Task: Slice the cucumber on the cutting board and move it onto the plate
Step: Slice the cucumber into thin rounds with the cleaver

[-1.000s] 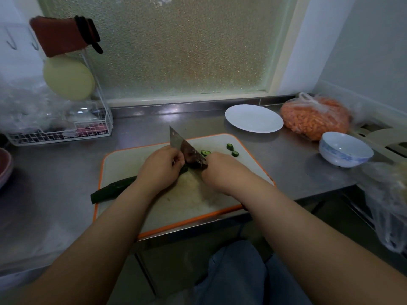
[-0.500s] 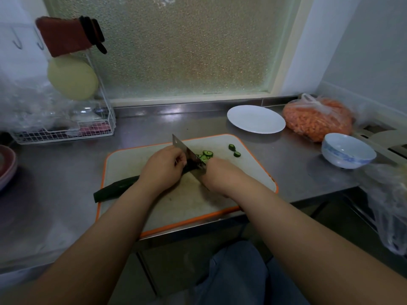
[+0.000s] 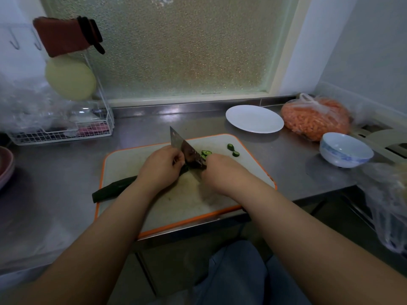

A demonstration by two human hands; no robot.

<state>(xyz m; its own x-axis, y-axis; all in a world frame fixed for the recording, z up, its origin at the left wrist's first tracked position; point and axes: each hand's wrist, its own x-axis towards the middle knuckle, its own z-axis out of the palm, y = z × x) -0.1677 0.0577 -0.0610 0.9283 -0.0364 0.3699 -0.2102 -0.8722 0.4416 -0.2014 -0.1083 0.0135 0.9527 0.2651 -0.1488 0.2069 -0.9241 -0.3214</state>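
At the centre of the frame we see a white plastic cutting board with an orange rim (image 3: 220, 190) lying on the grey steel counter (image 3: 66, 172). A long dark green cucumber (image 3: 114, 188) lies across the board, its lower-left end jutting past the board's left edge. The left hand (image 3: 160, 167) has its fingers curled down over the cucumber, holding it. The right hand (image 3: 222, 172) grips the handle of a broad steel cleaver (image 3: 187, 150), whose blade stands just right of the left knuckles. A few green cucumber slices (image 3: 206, 153) lie just right of the blade, two more farther right. The round white plate (image 3: 254, 119) sits apart, upper right of the board, beside a clear bag of orange pieces (image 3: 315, 117) and a white-and-blue bowl (image 3: 345, 149).
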